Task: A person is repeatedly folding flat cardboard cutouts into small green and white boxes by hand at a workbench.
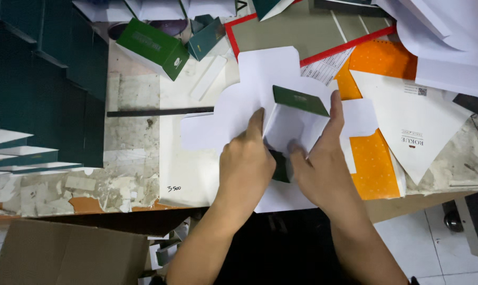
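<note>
On the far left I see a stepped stack of dark green flat box blanks, their white edges fanned out toward the near side. Below them, at the near left corner, a sheet of brown cardboard lies off the edge of the worktop, whose surface is scuffed and patched with torn paper. Farther back sits a made-up green box, tilted, with a smaller teal box just to its right. A thin dark strip lies across the worktop between them and my hands.

In the middle lies the white die-cut sheet, spread flat with rounded flaps. My left hand rests on it, fingers together and thumb pointing away, pressing down against the left side of the partly folded box. That box stands on the sheet, white inside, with a dark green flap raised along its far edge. My right hand is clamped on the box's right side, index finger stretched up to the green flap and thumb pressed on the white panel. Between the two hands I see a dark green bit of the box, though I cannot tell which panel it is.

To the right an orange dotted sheet lies under a white triangular folded card. Beyond them a red-edged board and loose white sheets fill the far right.
</note>
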